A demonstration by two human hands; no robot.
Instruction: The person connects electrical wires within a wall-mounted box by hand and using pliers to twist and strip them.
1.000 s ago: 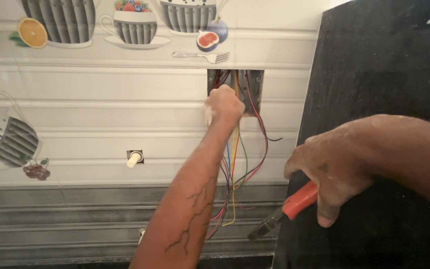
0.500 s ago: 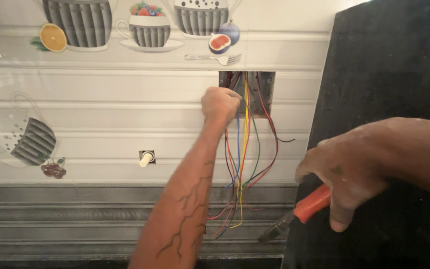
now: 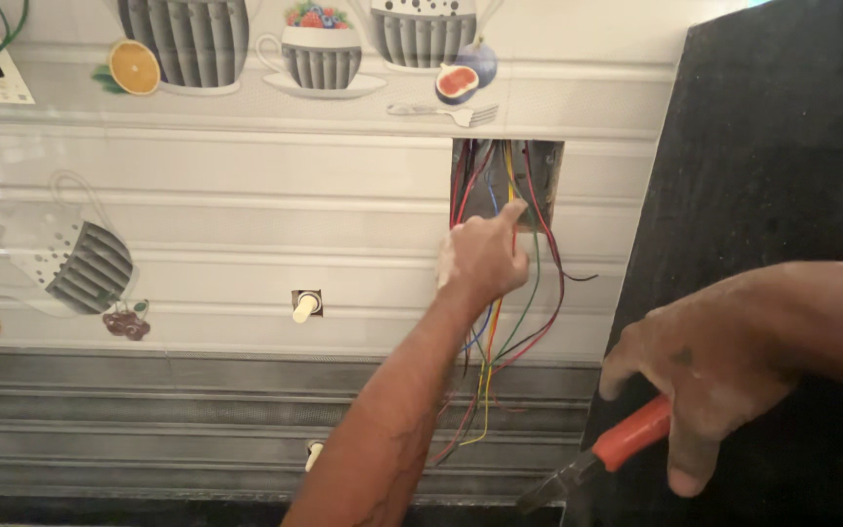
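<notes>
Since a moment ago, left hand (image 3: pixel 483 262) has slid lower along the coloured wires (image 3: pixel 500 322), pinching them below the wall box (image 3: pixel 507 181); right hand (image 3: pixel 704 366), at 4 o'clock, grips orange-handled pliers (image 3: pixel 602 454).

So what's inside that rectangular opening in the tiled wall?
The wall opening holds a bundle of coloured wires, red, yellow, green and blue, which spill out and hang down the tiles. The left hand covers its lower left part, and the dim back of the recess cannot be made out.
</notes>
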